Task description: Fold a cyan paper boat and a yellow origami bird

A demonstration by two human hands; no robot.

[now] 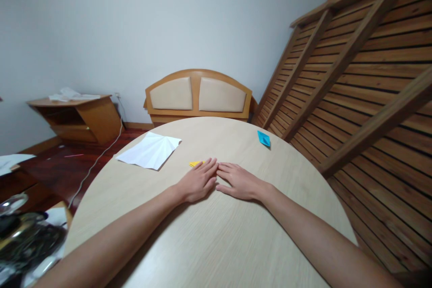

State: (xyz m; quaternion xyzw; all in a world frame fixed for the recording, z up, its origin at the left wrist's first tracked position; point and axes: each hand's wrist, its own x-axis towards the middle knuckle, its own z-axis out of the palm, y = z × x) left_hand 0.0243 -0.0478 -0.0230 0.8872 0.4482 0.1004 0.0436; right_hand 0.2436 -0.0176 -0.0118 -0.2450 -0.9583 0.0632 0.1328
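Both hands lie flat, palms down, on the round desk (209,238), fingers straight and closed together, their tips meeting near the middle. The left hand (197,183) rests with its fingertips over the near edge of a small yellow paper piece (195,163), which peeks out just beyond them; the right hand (240,182) lies beside it, its fingertips touching those of the left. Neither hand grips anything; they press or rest, no more.

To my eye this looks like a flattening step in paper folding: the yellow paper is held down under the left fingers as though a crease were being set. Any further handling would call for lifting the fingers and pinching an edge, since the piece is thin and lies flush to the surface.

Farther off on the right sits a small blue folded paper (263,138), well apart from the hands. On the far left lies a creased white sheet (150,150), partly overhanging the desk's edge.

Most of the yellow piece is hidden by the left fingers, so its shape and how far it is folded cannot be made out. The blue piece is too small to read clearly. At the near left, a dark cluttered heap (23,243) is cut off by the frame. Beyond the desk stands a padded headboard (198,95).
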